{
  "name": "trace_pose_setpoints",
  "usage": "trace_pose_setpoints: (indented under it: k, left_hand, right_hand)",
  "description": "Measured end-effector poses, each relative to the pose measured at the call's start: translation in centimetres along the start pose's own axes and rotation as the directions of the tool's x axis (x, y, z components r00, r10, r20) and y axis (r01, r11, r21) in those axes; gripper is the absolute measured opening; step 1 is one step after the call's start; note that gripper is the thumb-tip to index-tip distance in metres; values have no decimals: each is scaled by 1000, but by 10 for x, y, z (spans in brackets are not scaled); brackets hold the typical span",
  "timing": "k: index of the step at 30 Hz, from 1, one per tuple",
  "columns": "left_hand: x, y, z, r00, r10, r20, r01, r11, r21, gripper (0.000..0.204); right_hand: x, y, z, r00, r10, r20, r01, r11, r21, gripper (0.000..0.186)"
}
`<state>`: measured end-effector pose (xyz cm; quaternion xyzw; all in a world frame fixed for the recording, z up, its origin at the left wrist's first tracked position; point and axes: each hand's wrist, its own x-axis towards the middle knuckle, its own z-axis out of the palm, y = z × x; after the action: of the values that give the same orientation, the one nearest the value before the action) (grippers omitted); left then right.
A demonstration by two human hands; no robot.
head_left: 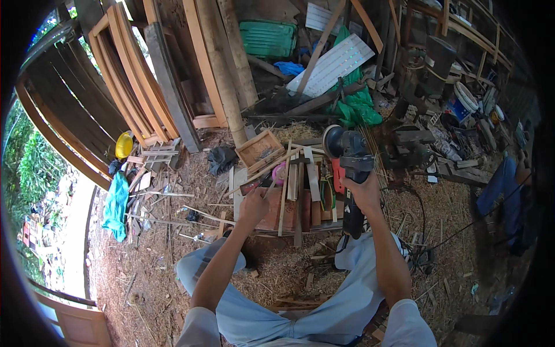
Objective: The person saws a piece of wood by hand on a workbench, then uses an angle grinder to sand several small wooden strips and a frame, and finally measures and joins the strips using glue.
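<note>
- Sawdust-strewn workshop floor (277, 272) is seen below, timber stacked at twelve o'clock.
- An angle grinder (350, 168) is clamped in the right hand (363, 194), at center.
- A thin wooden stick (269, 189) is pinched by the left hand (254, 205), at nine o'clock of the grinder.

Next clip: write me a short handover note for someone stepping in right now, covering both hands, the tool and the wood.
Right hand: gripped around the body of the angle grinder, disc end raised and pointing away.
Left hand: pinching a thin wooden stick over the low board.
Wood strips lie loose across the board, a small wooden box behind.
Done: nothing visibly finished.
Left: disc not touching the stick yet.
</note>
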<state>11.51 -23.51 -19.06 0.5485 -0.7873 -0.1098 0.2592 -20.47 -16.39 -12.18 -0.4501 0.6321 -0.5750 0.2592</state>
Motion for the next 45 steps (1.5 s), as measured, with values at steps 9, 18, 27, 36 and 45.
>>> trace_pose_setpoints:
  k: [9, 18, 27, 36, 45]
  left_hand:
    - [9, 61, -121, 992, -88, -91, 17, 800, -599, 25]
    - [-7, 70, -168, 986, -164, -22, 36, 343, -939, 32]
    - [-6, 81, -175, 990, -131, 60, 77, 129, -989, 31]
    - [-23, 49, -151, 892, -175, 417, 414, -53, -909, 28]
    - [-51, 41, -103, 834, -248, 492, 543, 217, -811, 32]
  right_hand:
    - [-4, 14, 2, 997, 21, 77, -21, 1000, 8, 53]
    - [-19, -1, 28, 983, 30, 179, -46, 995, 89, 50]
    - [-19, -10, 25, 978, 75, 196, -87, 995, 52, 54]
    - [-17, -6, 25, 988, 62, 143, -68, 997, 41, 57]
    - [-17, -13, 23, 980, 84, 180, -83, 996, -15, 55]
